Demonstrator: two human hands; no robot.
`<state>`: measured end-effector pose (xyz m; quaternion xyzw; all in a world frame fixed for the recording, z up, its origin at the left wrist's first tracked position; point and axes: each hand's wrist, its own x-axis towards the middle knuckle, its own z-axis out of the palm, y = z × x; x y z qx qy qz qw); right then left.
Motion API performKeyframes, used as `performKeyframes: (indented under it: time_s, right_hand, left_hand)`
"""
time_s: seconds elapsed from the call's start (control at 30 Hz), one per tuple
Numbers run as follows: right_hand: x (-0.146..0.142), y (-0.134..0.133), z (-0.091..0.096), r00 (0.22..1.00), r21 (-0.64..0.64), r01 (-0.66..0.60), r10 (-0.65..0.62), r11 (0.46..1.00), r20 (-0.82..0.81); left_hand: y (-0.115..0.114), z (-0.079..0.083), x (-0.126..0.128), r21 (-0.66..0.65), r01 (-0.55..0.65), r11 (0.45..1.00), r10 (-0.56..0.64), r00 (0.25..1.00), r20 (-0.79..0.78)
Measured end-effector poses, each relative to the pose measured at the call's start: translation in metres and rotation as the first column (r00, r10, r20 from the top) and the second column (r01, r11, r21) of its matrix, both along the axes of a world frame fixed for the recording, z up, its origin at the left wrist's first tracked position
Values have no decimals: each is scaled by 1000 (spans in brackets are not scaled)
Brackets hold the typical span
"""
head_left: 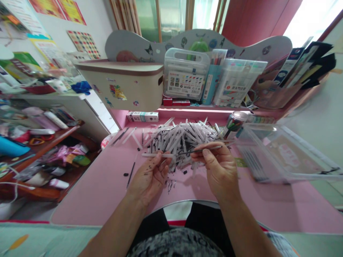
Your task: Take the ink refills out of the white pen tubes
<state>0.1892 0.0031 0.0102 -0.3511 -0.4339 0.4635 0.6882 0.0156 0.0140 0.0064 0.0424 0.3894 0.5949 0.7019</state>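
My left hand pinches a white pen barrel that lies level across the fingers. In my right hand is a thin dark pen refill, its tip pointing left at the right end of the barrel. Whether the tip is inside the barrel I cannot tell. Ink smudges mark my left fingers and palm. Just behind both hands spreads a heap of white pen barrels and dark refills. Left of my left hand, a loose dark refill and a small black cap lie on the pink desk.
A clear plastic bin holding several pens stands at the right. Near it is a can. On the shelf behind are a beige storage box and clear marker cases. Black ink stains mark the desk before me.
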Motion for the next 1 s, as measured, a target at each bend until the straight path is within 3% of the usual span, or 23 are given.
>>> performKeyframes:
  time_s: [0.3,0.4,0.5,0.57,0.67,0.77,0.87,1.0]
  right_hand:
    - [-8,3,-10,998,-40,2,1,999,63]
    - [-11,4,-16,977,-40,-51,58,998,203]
    - [-10,3,-19,895,-20,-78,79,997,439]
    - [-7,1,-19,753,20,-29,9,999,658]
    - [-5,-5,-20,333,32,-38,-17,999,943]
    - [-10,-10,-23,-39,-61,-54,59,997,998]
    - [-18,-13,-23,-219,-116,-37,106,993,970]
    - [-24,-12,-21,-282,-153,-23,141,988,949]
  left_hand:
    - [3,-7,-2,35,37,999,-38,999,27]
    - [2,-6,-1,49,82,995,-84,996,38]
    - [2,4,-1,15,84,996,-85,994,62]
    - [4,13,-6,7,46,999,-46,995,84]
    - [10,23,-16,22,-17,1000,14,994,111]
    - [15,23,-27,55,-44,998,38,995,94]
    - [17,19,-31,73,-49,996,46,998,52]
    - [15,16,-28,23,-42,999,41,998,42]
